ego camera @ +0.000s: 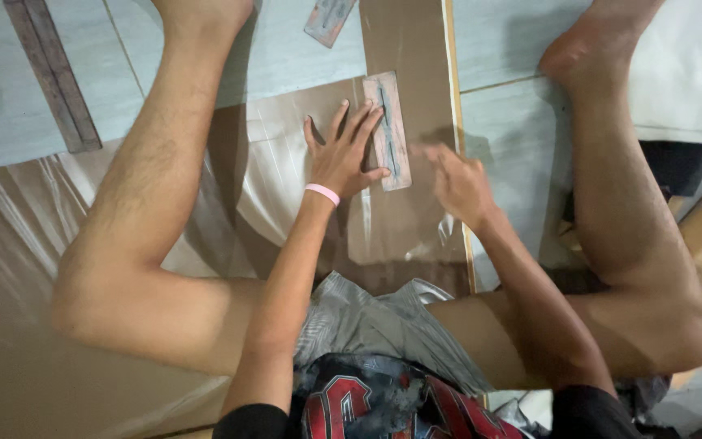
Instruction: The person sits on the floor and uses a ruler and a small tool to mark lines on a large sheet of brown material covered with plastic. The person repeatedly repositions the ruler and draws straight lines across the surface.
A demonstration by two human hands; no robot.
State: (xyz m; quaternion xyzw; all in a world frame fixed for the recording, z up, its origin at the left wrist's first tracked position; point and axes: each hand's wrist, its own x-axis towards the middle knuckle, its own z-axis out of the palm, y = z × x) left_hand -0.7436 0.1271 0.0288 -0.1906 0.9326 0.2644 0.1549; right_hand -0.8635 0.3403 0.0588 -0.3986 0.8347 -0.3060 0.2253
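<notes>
Upper left of frame: a long grey metal straightedge (52,75) is lying on the pale tiled floor (497,41), well apart from the work. Below it, clear plastic film (10,219) is covering a brown sheet (34,382) that is running under the person's legs.

Centre: the left hand (343,154), w/ a pink wristband (322,193), is lying open and flat, fingers spread, pressing down on a small rectangular block w/ a dark groove (388,130). The block is resting on the brown sheet, just left of the sheet's pale long edge. A second similar block (329,19) is sitting at the top centre, apart.

Right of centre: the right hand (457,183) is hovering just beside the block, blurred w/ motion; fingers look loosely open, holding nothing as far as I can tell.

Doing this well, imo: left palm should be keeping even downward pressure so the block isn't sliding on the slick film, fingertips clear of the groove. Block's long side should be staying parallel to the sheet edge. Right hand should be coming in low, not knocking the block askew.
</notes>
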